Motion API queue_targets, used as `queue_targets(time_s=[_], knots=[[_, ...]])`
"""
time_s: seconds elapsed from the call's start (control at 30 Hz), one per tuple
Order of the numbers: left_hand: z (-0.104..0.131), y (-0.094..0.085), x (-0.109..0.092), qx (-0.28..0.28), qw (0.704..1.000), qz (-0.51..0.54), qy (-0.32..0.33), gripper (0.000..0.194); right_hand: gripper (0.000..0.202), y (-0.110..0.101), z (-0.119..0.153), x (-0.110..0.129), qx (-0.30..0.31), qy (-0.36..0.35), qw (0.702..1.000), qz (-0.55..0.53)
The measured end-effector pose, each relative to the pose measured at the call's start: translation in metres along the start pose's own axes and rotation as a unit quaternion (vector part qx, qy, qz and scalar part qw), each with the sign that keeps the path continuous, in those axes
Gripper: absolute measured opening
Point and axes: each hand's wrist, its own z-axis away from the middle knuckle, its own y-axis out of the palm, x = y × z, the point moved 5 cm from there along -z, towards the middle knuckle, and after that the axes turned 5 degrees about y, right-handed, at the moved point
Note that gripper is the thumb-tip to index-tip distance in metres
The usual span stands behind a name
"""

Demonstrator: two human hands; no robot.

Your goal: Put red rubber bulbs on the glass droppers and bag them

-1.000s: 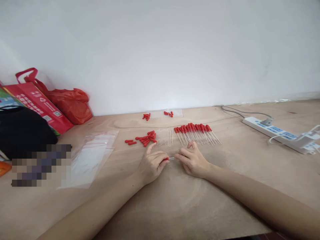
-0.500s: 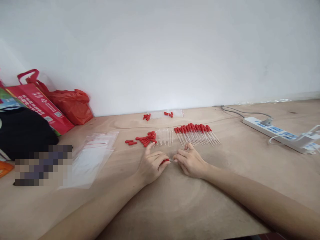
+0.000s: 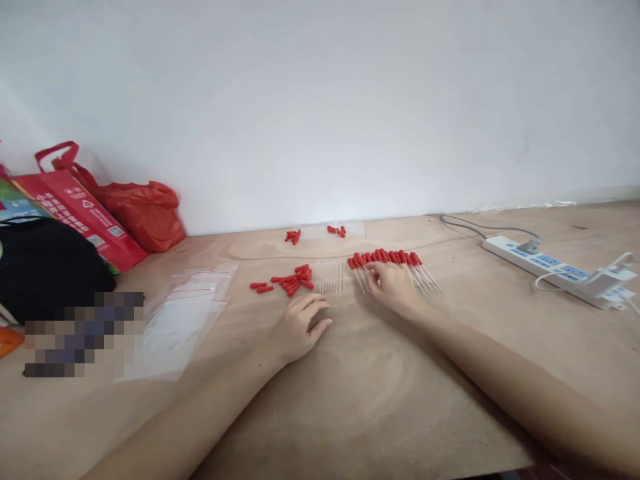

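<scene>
My left hand (image 3: 303,327) is over the bare wood, fingers bent and apart, holding nothing. Just beyond it lies a pile of loose red rubber bulbs (image 3: 295,281), beside a row of clear thin glass tubes (image 3: 327,277). My right hand (image 3: 393,285) is at the left part of a row of droppers (image 3: 417,270), red bulbs pointing away from me. Its thumb and fingers are pinched together on a dropper among the others. The hand covers most of that dropper and the middle of the row.
Clear zip bags (image 3: 185,313) lie on the left, near a black bag (image 3: 50,267) and red shopping bags (image 3: 145,210). A white power strip (image 3: 555,270) with cables is at right. More red bulbs (image 3: 293,236) and a small clear bag (image 3: 355,229) lie by the wall.
My hands have come apart. The right moved away from me and slightly right to the dropper row. The left let go of the red bulb and its fingers opened.
</scene>
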Motion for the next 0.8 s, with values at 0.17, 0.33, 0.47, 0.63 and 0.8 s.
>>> queue_targets(time_s=[0.17,0.33,0.47,0.63,0.8], knots=[[0.003,0.010,-0.007,0.173,0.984,0.018,0.034,0.046,0.026,0.020,-0.026,0.001,0.016,0.078,0.995,0.057],[0.003,0.011,-0.009,0.227,0.973,0.012,0.039,0.049,0.022,0.031,-0.030,0.003,0.023,0.077,0.993,0.088],[0.003,0.013,-0.008,0.229,0.973,0.015,0.036,0.049,0.021,0.030,-0.029,0.004,0.027,0.066,0.994,0.086],[0.004,0.014,-0.007,0.229,0.973,0.018,0.037,0.049,0.025,0.030,-0.029,0.014,0.038,0.072,0.995,0.066],[0.004,0.013,-0.007,0.232,0.972,0.015,0.033,0.049,0.031,0.037,-0.032,0.032,0.076,0.091,0.991,0.069]])
